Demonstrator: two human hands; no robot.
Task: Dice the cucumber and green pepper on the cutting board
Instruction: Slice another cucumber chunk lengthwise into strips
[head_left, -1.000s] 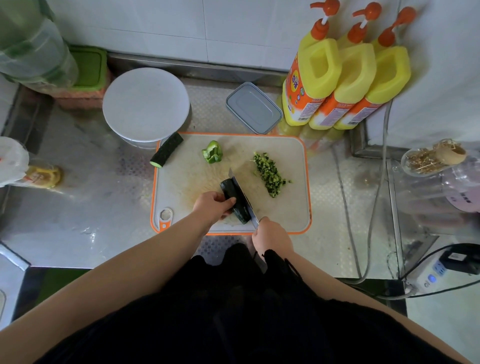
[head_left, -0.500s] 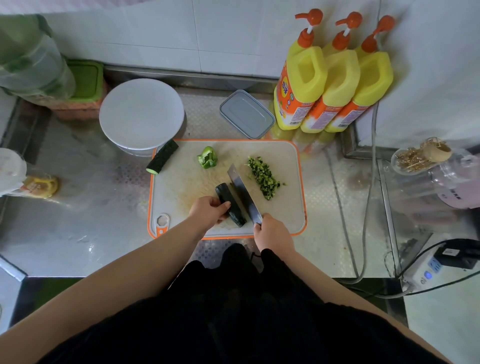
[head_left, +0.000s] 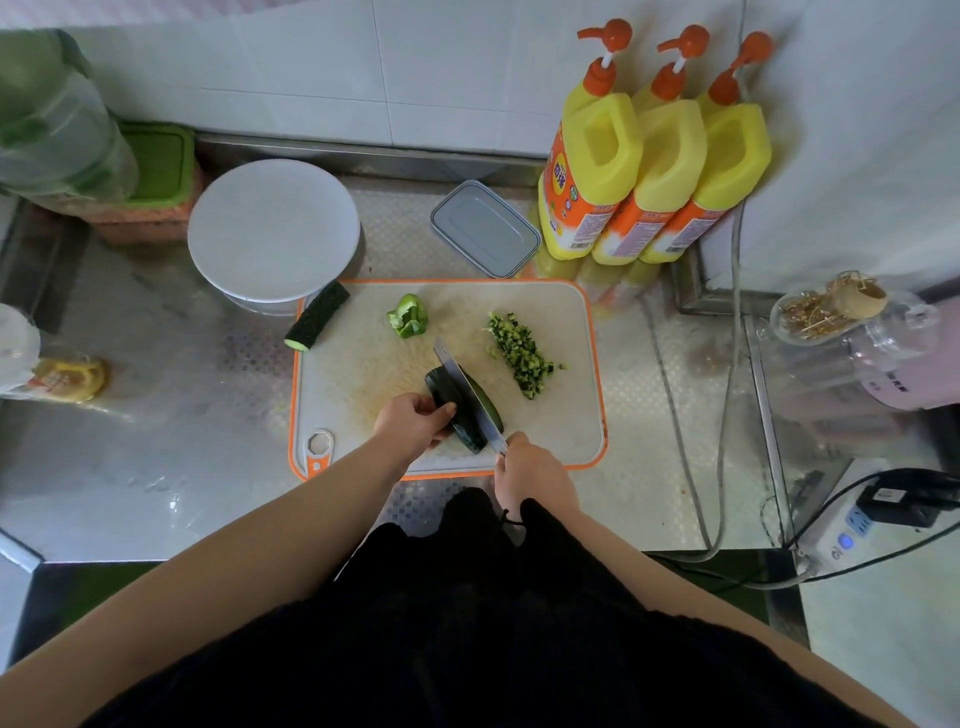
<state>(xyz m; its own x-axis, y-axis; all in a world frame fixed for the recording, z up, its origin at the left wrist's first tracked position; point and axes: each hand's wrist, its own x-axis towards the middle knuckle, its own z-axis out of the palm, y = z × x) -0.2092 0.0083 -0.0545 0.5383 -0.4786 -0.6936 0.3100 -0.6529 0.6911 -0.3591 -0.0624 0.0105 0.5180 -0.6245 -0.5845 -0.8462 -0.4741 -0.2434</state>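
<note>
A white cutting board (head_left: 566, 415) with an orange rim lies on the steel counter. My left hand (head_left: 410, 423) grips a dark cucumber piece (head_left: 448, 397) near the board's front. My right hand (head_left: 535, 475) holds a knife (head_left: 467, 392) whose blade runs lengthwise through that piece, a split part lying to the blade's right. A heap of diced cucumber (head_left: 522, 353) sits to the right. A green pepper piece (head_left: 409, 316) lies at the back. Another cucumber piece (head_left: 317, 323) rests across the board's back left corner.
A white round lid on a bowl (head_left: 274, 229) stands behind the board's left corner. A grey lidded box (head_left: 484, 228) and three yellow pump bottles (head_left: 649, 171) stand at the back right. Cables (head_left: 724, 415) and a power strip (head_left: 852, 530) lie on the right.
The view has shifted slightly. The knife has come down from beside the cucumber piece and now sits lengthwise in it. My left hand keeps its hold.
</note>
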